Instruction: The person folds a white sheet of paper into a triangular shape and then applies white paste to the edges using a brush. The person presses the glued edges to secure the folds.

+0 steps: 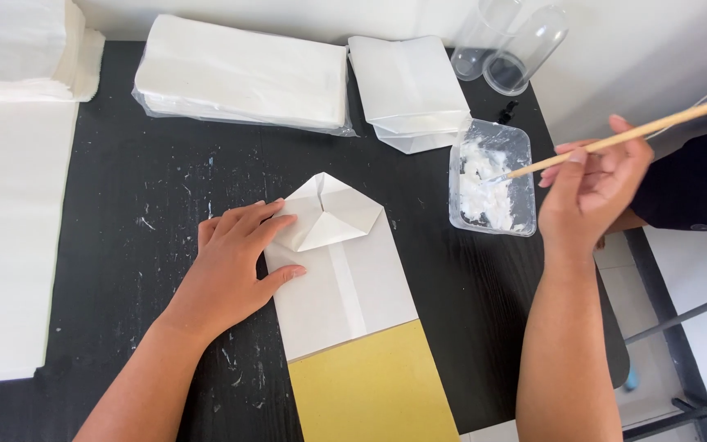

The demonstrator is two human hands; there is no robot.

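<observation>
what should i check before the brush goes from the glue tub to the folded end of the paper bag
1. Left hand pins the paper bag flat on the black table: ok.
2. Folded end lies open and facing up: ok.
3. Right hand grips the brush firmly: ok.
4. Brush tip sits in the white paste in the clear tub: ok.
5. Enough paste on the bristles: cannot tell, tip too small.
6. Left fingers clear of the fold: not ok, they rest on its left edge.
</observation>
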